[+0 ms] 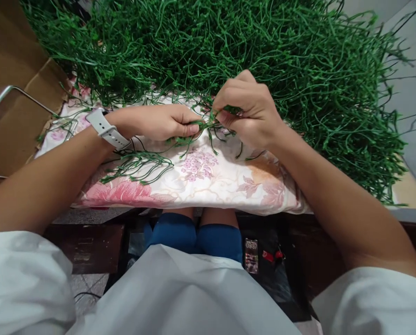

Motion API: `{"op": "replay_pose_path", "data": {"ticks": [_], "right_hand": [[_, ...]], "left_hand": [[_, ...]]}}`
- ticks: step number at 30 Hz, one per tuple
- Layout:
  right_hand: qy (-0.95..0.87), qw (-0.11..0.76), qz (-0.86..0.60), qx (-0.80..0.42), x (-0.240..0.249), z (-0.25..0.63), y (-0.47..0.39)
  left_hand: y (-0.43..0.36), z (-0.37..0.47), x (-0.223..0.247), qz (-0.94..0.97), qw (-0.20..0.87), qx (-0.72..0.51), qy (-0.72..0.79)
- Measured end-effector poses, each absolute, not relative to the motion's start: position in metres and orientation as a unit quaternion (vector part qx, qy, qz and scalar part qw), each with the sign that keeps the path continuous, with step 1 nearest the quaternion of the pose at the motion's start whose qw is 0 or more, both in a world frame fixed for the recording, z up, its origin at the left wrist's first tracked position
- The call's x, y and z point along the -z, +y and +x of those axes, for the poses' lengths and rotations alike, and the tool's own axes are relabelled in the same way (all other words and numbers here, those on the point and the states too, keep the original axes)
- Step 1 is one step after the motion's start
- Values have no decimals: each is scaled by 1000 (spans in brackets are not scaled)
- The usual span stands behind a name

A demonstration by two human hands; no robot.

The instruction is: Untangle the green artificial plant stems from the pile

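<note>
Between thumb and fingers, my left hand pinches a small bunch of thin green plastic grass stems. My right hand is closed at the same bunch, its thumb and fingertips pressed together on the stems just right of my left thumb. Several stem ends hang down between and below the hands. Under my left wrist, which wears a white watch band, lies a loose cluster of green stems on the floral cloth.
A large heap of green artificial grass covers the far side and right of the table. At the left stands a cardboard box with a metal rod before it. Below the table edge, a phone lies beside a small red item.
</note>
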State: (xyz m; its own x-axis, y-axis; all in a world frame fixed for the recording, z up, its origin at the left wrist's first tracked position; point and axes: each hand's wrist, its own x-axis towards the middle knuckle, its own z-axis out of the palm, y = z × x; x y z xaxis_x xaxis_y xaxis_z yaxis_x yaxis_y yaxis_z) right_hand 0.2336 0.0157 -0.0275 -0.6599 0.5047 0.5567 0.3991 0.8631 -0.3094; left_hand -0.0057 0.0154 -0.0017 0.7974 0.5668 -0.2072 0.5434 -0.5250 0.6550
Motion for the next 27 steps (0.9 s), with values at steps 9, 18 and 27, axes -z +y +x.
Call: {"op": "replay_pose_path", "data": {"ticks": [9,18,27], "right_hand": [[-914,241,-318,73,37,244,34],[-916,123,-382,-1,17,238,20],[-912,62,-405,30,13,233,14]], "left_hand": [[2,6,-4,910,95,69,398],[-8,17,1,885,27,31,463],[-19,33,-4,878,20,82,472]]}}
